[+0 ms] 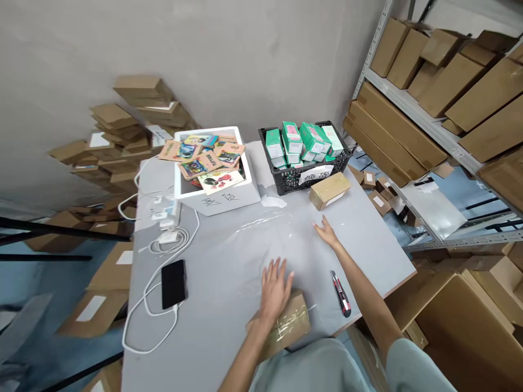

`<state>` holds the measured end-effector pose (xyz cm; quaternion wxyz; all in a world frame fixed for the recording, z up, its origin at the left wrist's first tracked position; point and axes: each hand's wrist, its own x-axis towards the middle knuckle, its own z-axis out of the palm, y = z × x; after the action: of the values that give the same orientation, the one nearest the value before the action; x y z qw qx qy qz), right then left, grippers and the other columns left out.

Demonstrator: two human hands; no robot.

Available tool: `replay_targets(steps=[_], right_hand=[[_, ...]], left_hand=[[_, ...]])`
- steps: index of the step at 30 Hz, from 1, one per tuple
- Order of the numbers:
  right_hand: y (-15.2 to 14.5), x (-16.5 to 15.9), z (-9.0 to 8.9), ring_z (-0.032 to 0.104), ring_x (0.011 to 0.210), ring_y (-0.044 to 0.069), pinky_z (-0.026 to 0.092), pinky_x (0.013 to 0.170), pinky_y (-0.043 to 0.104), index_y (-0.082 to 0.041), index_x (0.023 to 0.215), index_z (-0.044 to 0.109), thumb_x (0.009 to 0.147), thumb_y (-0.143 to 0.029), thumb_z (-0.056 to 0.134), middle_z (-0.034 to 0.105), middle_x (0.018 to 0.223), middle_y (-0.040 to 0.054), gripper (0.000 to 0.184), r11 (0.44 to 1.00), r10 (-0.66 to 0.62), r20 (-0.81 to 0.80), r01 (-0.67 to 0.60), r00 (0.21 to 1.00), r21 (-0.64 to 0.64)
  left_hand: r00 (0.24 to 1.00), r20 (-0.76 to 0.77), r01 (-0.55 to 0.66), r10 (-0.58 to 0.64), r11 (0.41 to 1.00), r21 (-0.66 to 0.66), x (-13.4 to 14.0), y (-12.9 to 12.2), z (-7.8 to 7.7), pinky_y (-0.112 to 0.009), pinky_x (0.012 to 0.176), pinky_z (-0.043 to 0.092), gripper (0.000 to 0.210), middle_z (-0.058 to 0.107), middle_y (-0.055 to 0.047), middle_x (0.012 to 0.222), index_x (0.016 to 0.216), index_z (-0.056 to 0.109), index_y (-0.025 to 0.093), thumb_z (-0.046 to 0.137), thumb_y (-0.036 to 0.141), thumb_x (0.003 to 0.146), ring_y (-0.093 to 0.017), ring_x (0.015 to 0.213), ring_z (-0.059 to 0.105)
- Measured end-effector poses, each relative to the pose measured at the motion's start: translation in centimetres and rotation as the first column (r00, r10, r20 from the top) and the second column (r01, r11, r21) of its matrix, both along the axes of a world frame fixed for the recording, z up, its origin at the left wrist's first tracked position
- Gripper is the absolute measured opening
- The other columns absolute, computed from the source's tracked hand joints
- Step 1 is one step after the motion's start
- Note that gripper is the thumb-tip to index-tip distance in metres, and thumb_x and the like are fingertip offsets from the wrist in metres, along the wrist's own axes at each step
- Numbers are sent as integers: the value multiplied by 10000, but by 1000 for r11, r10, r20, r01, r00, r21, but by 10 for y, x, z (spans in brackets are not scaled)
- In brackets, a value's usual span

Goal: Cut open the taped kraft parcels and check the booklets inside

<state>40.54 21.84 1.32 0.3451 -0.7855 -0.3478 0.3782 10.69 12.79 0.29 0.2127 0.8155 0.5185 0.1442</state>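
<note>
My left hand is over the far edge of a taped cardboard box at the table's front edge. Its fingers are spread past the box, and I cannot tell whether the palm presses on it. My right hand reaches forward with fingers apart and holds nothing. Just beyond its fingertips lies a smaller cardboard box sealed with tape. Beside my right forearm rests a red and black utility knife, its tip pointing away from me.
A white foam box of colourful card packs stands at the back left of the table. Right of it, a black crate holds green boxes. A phone and white cables lie left. Shelves of cartons flank the right.
</note>
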Motion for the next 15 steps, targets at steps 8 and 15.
replay_targets(steps=[8, 15], right_hand=[[-174, -53, 2, 858, 960, 350, 695, 800, 473, -296, 1007, 817, 863, -741, 703, 842, 1076, 162, 481, 935, 130, -434, -255, 892, -244], [-216, -55, 6, 778, 1143, 321, 642, 972, 413, -238, 948, 744, 923, -503, 726, 803, 1044, 98, 267, 880, 215, -113, -242, 970, -410]], left_hand=[[909, -134, -415, 396, 816, -403, -142, -88, -16, -676, 1388, 238, 932, 597, -255, 1652, 1617, 525, 58, 362, 738, 1001, -444, 1651, 436], [906, 33, -309, 422, 714, -628, -110, -121, 5, -625, 1353, 319, 706, 764, -175, 1467, 1391, 679, 189, 436, 719, 993, -391, 1457, 656]])
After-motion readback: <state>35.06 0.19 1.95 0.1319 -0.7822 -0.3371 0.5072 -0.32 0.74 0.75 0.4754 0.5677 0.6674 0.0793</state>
